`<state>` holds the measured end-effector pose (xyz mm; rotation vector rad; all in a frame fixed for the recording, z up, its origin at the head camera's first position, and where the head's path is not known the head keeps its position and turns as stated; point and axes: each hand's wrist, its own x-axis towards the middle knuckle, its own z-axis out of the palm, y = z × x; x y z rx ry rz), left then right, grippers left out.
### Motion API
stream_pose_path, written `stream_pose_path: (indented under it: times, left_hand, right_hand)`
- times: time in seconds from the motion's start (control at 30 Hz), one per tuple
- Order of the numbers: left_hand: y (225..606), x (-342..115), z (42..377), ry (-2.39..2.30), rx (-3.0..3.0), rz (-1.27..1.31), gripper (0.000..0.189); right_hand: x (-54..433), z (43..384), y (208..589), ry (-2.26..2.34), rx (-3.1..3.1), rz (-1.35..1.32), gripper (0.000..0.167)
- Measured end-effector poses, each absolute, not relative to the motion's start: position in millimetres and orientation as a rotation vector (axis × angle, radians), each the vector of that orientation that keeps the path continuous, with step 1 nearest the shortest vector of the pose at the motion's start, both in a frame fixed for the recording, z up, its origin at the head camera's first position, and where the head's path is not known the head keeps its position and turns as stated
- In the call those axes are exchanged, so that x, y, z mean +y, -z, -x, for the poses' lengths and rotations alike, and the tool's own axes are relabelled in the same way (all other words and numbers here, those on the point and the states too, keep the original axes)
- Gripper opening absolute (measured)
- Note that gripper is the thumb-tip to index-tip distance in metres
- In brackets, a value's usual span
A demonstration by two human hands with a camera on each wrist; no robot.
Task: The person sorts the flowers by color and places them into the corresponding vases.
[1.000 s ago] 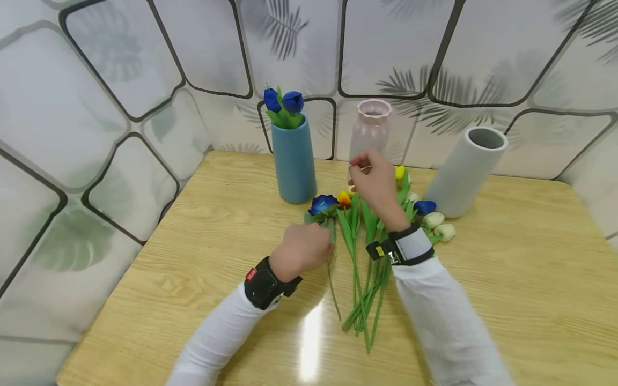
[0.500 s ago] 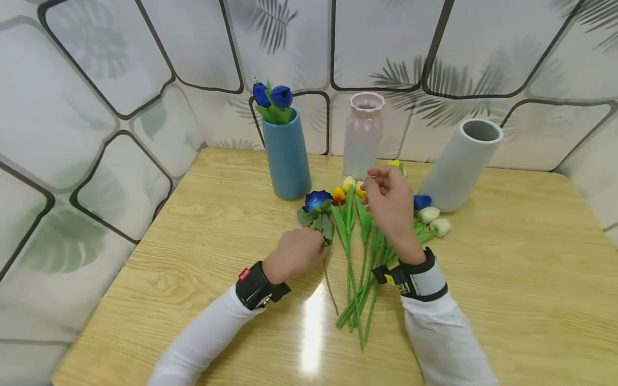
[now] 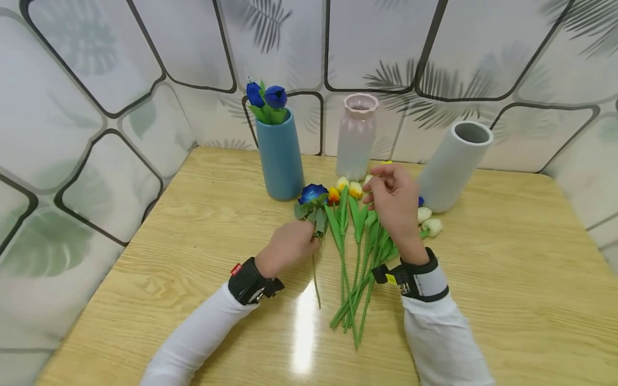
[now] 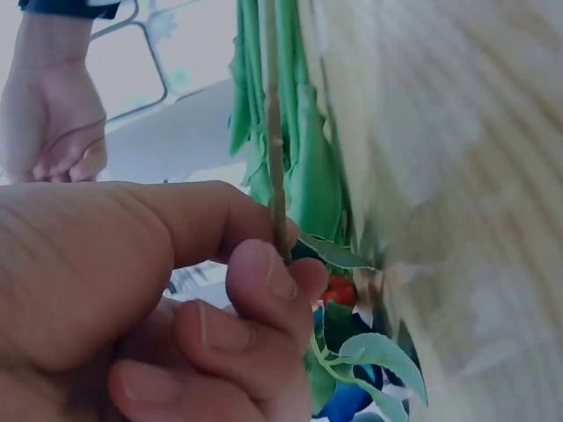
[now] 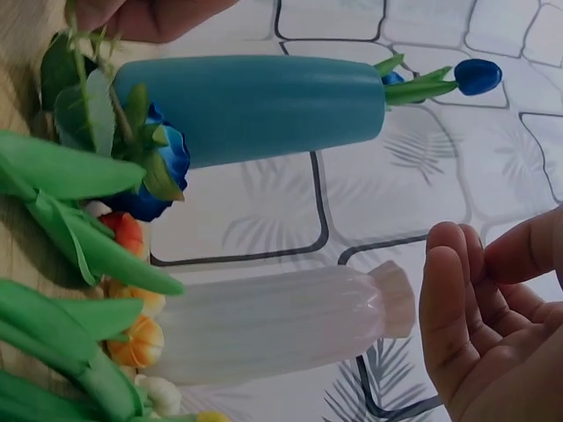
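Note:
My left hand (image 3: 287, 247) pinches the thin stem of a blue rose (image 3: 314, 193) just below its leaves. In the left wrist view that stem (image 4: 274, 141) runs up from between the thumb and forefinger. The rose's head lies by the foot of the blue vase. My right hand (image 3: 397, 206) hovers over the tulips (image 3: 362, 236) with its fingers loosely bent. Nothing shows between the fingers of the right hand (image 5: 493, 325) in its own wrist view. Yellow, orange and white tulip heads point toward the back, their green stems crossing toward the front.
Along the back stand a blue vase (image 3: 281, 155) with blue tulips (image 3: 275, 97) in it, a pink-and-white vase (image 3: 356, 136) with a scalloped rim, and a pale grey vase (image 3: 454, 166). A patterned wall covering (image 3: 372, 48) rises behind the wooden table (image 3: 521, 268).
My right hand has drawn back from in front of the pink-and-white vase to over the tulips. The left hand keeps its grip on the rose stem. The head view has shifted slightly.

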<state>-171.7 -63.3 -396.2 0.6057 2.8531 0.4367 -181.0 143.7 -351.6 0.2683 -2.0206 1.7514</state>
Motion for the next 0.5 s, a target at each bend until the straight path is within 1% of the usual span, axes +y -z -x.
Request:
stream_pose_path:
  times: [0.2, 0.5]
  left_hand:
    - [386.4, -72.2, 177.0, -0.579, 2.769, -0.639, 0.038]
    - [347.4, -94.6, 172.7, -0.687, 2.775, -0.805, 0.043]
  right_hand:
    - [151.1, 181.0, 350.2, -1.702, -2.045, -0.21, 0.014]
    - [155.3, 182.8, 348.1, -1.661, -2.022, -0.263, 0.014]
